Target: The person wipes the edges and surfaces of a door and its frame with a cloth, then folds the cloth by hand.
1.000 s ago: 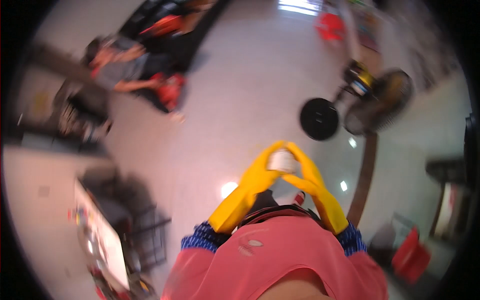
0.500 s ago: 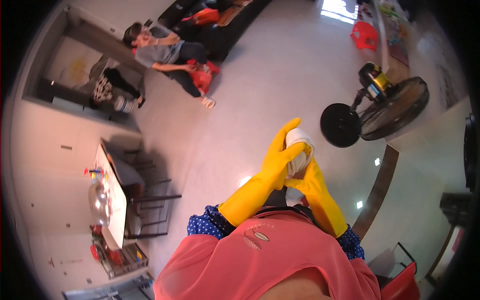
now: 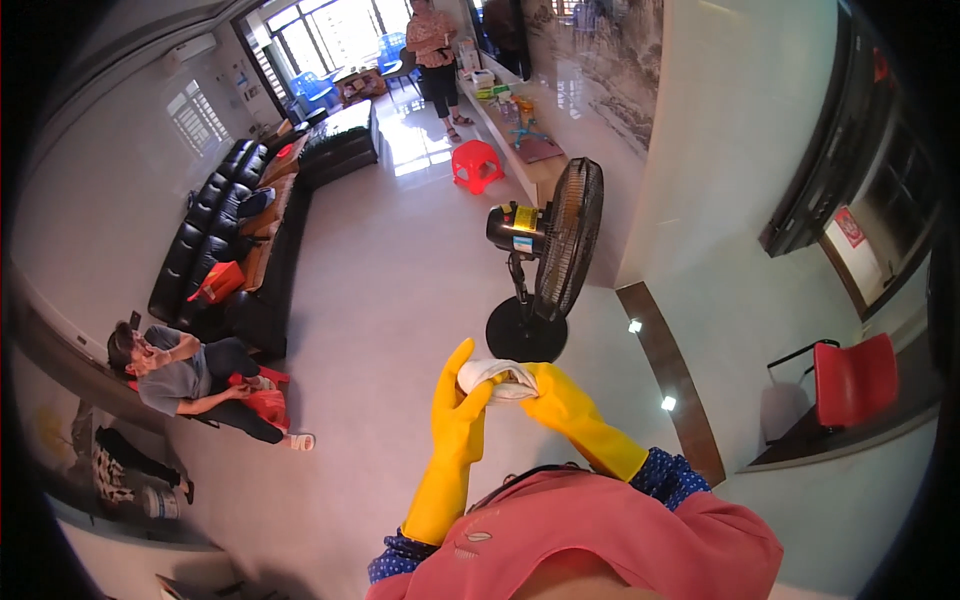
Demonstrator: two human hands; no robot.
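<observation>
Both my hands wear yellow rubber gloves and hold a folded white cloth [image 3: 484,374] between them, in front of my body. My left hand [image 3: 460,405] grips the cloth's left side, with one finger stretched upward and the thumb over the fabric. At the other end, my right hand [image 3: 556,402] is closed on the cloth, its fingertips partly hidden by the folds. Just beyond the cloth stands a black pedestal fan [image 3: 572,245] on its round base.
A person [image 3: 220,375] sits at the left; another person [image 3: 434,62] stands far back. Near the low cabinet [image 3: 540,175] is a red plastic stool [image 3: 477,167]. A black sofa [image 3: 205,228] lines the left wall. A red chair [image 3: 855,380] stands at the right.
My view has swung to the right and up, bringing in the far window, sofa and red chair. The dining table has left view. Both hands keep hold of the cloth, now turned more sideways.
</observation>
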